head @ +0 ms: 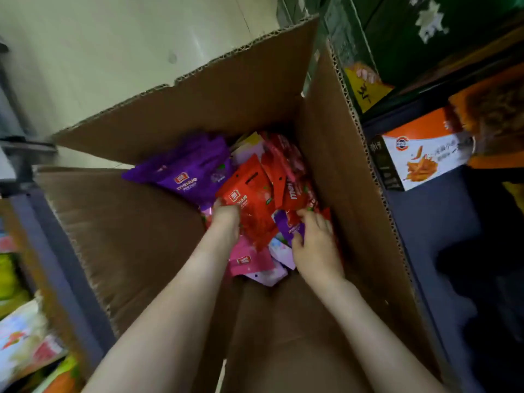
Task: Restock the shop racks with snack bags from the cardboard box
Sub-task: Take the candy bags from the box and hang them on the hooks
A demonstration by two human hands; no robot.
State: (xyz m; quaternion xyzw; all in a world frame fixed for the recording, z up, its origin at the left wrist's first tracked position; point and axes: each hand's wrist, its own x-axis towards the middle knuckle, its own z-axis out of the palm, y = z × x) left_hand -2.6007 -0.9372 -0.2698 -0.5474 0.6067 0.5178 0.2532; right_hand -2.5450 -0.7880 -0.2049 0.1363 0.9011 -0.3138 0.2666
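In the box (198,109), the left hand (225,219) grips a red bag (252,205) whose long side points up the frame, and the right hand (316,245) pinches a small purple bag (293,226).

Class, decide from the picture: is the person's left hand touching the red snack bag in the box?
Touching. The head view shows the left hand closed on the near edge of the red snack bag, with no gap between them.

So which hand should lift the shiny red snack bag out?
Probably the left hand: its fingers curl on the shiny red plastic snack bag. The right hand pinches a small purple bag instead.
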